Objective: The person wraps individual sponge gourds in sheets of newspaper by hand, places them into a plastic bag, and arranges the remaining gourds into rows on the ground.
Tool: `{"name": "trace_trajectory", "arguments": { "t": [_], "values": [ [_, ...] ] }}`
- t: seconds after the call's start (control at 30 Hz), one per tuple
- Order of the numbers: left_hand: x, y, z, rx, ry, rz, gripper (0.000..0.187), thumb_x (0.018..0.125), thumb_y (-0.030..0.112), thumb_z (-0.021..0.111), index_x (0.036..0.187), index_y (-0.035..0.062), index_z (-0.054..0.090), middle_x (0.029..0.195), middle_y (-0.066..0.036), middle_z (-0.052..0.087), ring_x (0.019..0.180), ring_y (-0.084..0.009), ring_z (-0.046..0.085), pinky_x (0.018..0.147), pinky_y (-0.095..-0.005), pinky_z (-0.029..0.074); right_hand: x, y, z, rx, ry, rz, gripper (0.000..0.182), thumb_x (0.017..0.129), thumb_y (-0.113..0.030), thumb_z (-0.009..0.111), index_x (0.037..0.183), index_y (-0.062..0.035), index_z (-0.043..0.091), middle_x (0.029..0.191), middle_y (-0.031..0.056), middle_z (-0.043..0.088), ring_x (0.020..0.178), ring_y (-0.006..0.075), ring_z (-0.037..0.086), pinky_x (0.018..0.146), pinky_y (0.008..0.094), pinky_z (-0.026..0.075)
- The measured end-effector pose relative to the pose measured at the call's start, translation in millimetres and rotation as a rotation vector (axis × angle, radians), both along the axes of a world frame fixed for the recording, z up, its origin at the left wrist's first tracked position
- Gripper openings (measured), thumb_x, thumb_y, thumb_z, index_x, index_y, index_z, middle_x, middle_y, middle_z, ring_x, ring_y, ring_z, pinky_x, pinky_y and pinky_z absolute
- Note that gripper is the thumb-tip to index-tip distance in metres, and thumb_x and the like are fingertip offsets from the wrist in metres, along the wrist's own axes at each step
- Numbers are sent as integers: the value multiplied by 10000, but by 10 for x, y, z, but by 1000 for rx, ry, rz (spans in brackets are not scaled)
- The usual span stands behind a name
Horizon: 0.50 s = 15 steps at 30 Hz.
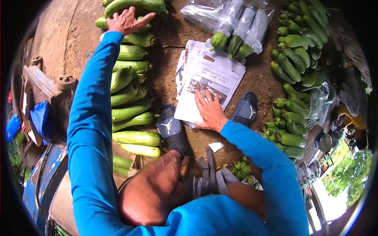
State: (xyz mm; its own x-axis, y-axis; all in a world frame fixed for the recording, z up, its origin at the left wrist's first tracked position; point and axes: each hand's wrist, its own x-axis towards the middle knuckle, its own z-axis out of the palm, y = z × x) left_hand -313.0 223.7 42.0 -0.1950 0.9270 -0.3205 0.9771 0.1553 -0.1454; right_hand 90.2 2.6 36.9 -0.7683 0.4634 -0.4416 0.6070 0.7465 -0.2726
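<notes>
Reaching far forward with left hand (128, 20), fingers spread and thumb out, touching a long green gourd (147, 4) at far end of left-side row (132, 110); not clenched. Pressing right hand (210, 111) open and flat on newspaper sheets (188, 106), over the printed photo (204, 87); grasping nothing. Lying on brown ground (169, 27), between 2 dark slippers (168, 126) and partly beyond them. Just past the sheets, 3 paper-wrapped gourds (219, 40) in clear plastic (201, 12), green ends toward the sheets. Along right side, more gourds (291, 65) piled in a long row, with clear plastic (321, 100) beside it.
</notes>
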Motion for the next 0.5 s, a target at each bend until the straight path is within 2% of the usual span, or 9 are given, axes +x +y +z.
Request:
{"name": "trace_trajectory", "arguments": {
  "t": [0.03,0.07,0.13,0.2,0.27,0.33,0.4,0.47,0.5],
  "values": [
    [-16,-69,2,82,-21,-16,916,790,897,472,1276,124,549,1310,-130,603,1219,-449,567,979,-666,411,-16,-68,-26,-54,-39,-51,1121,703,-621,771,1512,47,378,1609,196,288,1431,451,304,1045,615,388],
    [-55,-147,-32,161,-41,-32,897,795,888,482,1241,112,547,1297,-129,601,1213,-457,567,965,-666,417,13,-162,-62,-48,-42,-54,1121,703,-621,771,1512,47,378,1609,196,288,1431,451,304,1045,615,388],
    [-41,-233,113,117,-95,6,862,814,868,487,1251,127,546,1298,-124,591,1197,-462,571,944,-663,433,56,-296,-157,48,-8,-109,1097,706,-651,759,1512,6,410,1603,175,287,1464,443,251,1047,618,389],
    [-46,-274,146,70,-43,-1,711,869,789,506,1274,206,548,1312,-142,563,1183,-477,575,902,-613,493,71,-430,-141,79,-32,-114,1102,708,-653,755,1521,1,401,1595,181,307,1482,451,229,1060,607,375],
    [-469,-232,-420,72,-202,-206,652,896,744,509,1298,232,545,1320,-164,535,1141,-491,598,899,-596,509,101,-503,-117,66,-50,-85,1095,715,-642,753,1521,8,397,1581,185,338,1476,457,247,1068,595,366],
    [-111,-334,82,85,-308,86,703,872,766,504,1254,181,586,1310,-261,505,1083,-528,613,918,-595,504,121,-527,-100,45,3,-116,1062,729,-605,753,1508,28,407,1568,190,364,1463,471,275,1078,561,377],
    [54,-463,56,373,-364,249,627,886,684,564,1217,151,578,1219,-280,513,1033,-543,609,901,-589,506,124,-566,-117,28,-1,-127,1037,728,-573,766,1496,31,419,1560,195,372,1460,474,284,1069,546,407],
    [114,-603,92,455,-449,425,507,892,551,624,1174,132,583,1214,-274,509,1037,-515,607,884,-583,505,127,-580,-92,-13,42,-154,974,732,-501,795,1471,29,446,1544,193,390,1451,469,300,1058,526,441],
    [15,-695,-111,653,-491,362,474,883,476,650,1166,102,579,1244,-254,486,1062,-484,600,918,-559,503,125,-553,-52,-28,41,-163,940,747,-495,784,1452,35,458,1532,200,401,1437,471,315,1075,518,431]
  ]
}}
